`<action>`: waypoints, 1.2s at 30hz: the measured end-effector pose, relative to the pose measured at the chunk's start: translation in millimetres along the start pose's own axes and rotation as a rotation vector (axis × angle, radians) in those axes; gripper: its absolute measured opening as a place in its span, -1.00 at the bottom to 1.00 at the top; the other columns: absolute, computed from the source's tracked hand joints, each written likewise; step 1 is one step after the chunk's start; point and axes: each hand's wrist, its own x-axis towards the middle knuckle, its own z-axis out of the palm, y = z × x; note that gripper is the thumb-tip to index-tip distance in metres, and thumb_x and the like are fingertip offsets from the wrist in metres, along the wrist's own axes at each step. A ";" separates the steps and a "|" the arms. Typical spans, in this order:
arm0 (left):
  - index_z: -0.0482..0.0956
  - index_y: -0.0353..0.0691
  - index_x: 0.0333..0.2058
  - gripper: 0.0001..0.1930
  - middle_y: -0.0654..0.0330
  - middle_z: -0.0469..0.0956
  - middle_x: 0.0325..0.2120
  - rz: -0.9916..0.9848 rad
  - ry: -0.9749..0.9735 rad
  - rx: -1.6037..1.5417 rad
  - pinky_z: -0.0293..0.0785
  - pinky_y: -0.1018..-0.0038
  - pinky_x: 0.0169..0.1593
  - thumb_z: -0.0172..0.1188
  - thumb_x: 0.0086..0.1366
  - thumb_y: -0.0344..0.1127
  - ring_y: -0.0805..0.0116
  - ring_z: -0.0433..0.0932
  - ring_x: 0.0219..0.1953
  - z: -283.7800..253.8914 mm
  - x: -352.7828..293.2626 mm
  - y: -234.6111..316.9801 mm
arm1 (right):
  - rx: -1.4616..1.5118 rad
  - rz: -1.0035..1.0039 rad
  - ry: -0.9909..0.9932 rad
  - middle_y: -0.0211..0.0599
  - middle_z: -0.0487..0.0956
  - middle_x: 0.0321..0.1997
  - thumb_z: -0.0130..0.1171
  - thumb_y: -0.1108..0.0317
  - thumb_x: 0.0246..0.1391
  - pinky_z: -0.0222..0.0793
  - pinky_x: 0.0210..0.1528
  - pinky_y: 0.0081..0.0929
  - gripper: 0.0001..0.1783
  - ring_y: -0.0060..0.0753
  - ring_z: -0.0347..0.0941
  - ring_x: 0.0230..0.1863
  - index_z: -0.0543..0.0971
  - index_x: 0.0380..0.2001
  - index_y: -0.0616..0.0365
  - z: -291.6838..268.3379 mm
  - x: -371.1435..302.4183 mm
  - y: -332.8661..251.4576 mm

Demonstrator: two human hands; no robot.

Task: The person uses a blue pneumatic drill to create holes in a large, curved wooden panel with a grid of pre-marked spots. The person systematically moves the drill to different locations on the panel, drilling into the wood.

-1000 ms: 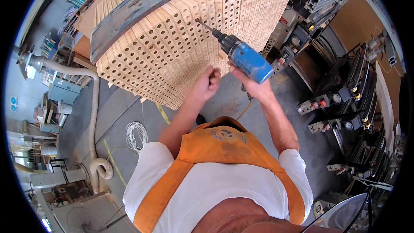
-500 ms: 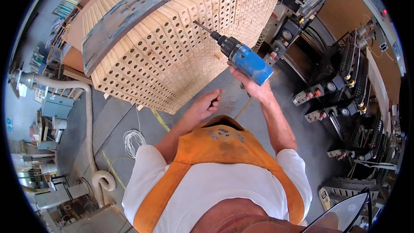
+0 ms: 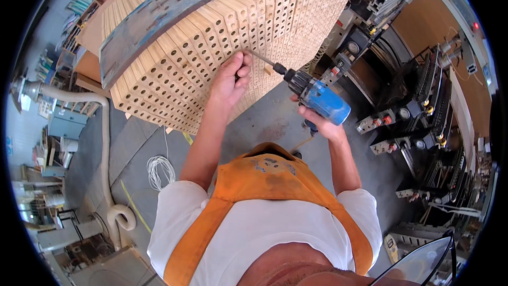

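My right hand (image 3: 324, 123) is wrapped round the handle of a blue power drill (image 3: 329, 104) with a black chuck. A long thin bit (image 3: 260, 56) points up and left from it toward the stack of pale wooden pieces (image 3: 264, 26). At the bit's tip, my left hand (image 3: 230, 80) is closed, thumb and forefinger pinched together and the other fingers curled. Something small and dark shows in the curled fingers, too little to name. Rows of round holes cover the stack's face; many at the left have dark metallic rings inside.
A worn dark board (image 3: 174, 16) lies across the top of the stack. Black machinery with gauges (image 3: 405, 112) stands at the right. At the left are a ribbed hose (image 3: 106, 148) and a coil of white cable (image 3: 160, 172) on the grey floor.
My left hand has risen from near the apron to the bit's tip. The drill has moved down and right, its bit drawn away from the hole face.
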 end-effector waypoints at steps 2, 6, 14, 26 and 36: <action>0.46 -0.28 -0.14 -0.76 0.34 0.40 -0.43 -0.017 -0.019 0.019 0.13 0.78 -0.63 0.03 0.39 -0.22 0.70 0.22 -0.58 6.6 1.5 -2.9 | 0.096 0.042 -0.103 -0.36 0.62 -0.20 0.30 0.43 0.00 0.45 -0.12 -0.46 -0.65 -0.50 0.50 -0.17 0.55 -0.09 0.16 -22.1 1.8 13.9; 0.46 -0.28 -0.16 -0.73 0.37 0.35 -0.48 -0.029 -0.045 0.265 0.08 0.78 -0.66 0.02 0.40 -0.16 0.71 0.19 -0.62 12.1 9.0 -14.2 | 0.241 0.136 -0.185 -0.33 0.61 -0.19 0.29 0.42 0.00 0.44 -0.14 -0.48 -0.63 -0.49 0.50 -0.19 0.53 -0.07 0.18 -59.8 7.6 27.5; 0.45 -0.32 -0.07 -0.67 0.37 0.38 -0.50 0.021 -0.042 0.499 0.05 0.77 -0.66 0.03 0.39 -0.16 0.70 0.17 -0.63 31.0 38.9 -1.0 | 0.130 0.030 -0.140 -0.35 0.60 -0.16 0.28 0.42 0.02 0.41 -0.15 -0.52 -0.63 -0.55 0.48 -0.19 0.53 -0.06 0.16 -56.7 17.1 28.9; 0.42 -0.34 -0.02 -0.70 0.33 0.38 -0.45 0.094 0.005 0.024 0.12 0.74 -0.62 -0.04 0.40 -0.27 0.65 0.26 -0.53 29.5 50.7 -16.4 | 0.131 0.081 0.025 -0.37 0.61 -0.17 0.27 0.46 0.03 0.43 -0.19 -0.55 -0.65 -0.59 0.49 -0.25 0.53 -0.07 0.14 -4.1 41.0 22.0; 0.42 -0.31 -0.09 -0.74 0.32 0.40 -0.47 -0.481 0.087 0.132 0.07 0.75 -0.69 -0.05 0.39 -0.27 0.65 0.23 -0.61 -39.0 3.8 -112.5 | -0.242 -0.092 0.021 -0.29 0.64 -0.34 0.29 0.48 -0.03 0.47 -0.19 -0.48 -0.74 -0.43 0.58 -0.28 0.59 -0.21 0.16 -3.5 43.7 5.5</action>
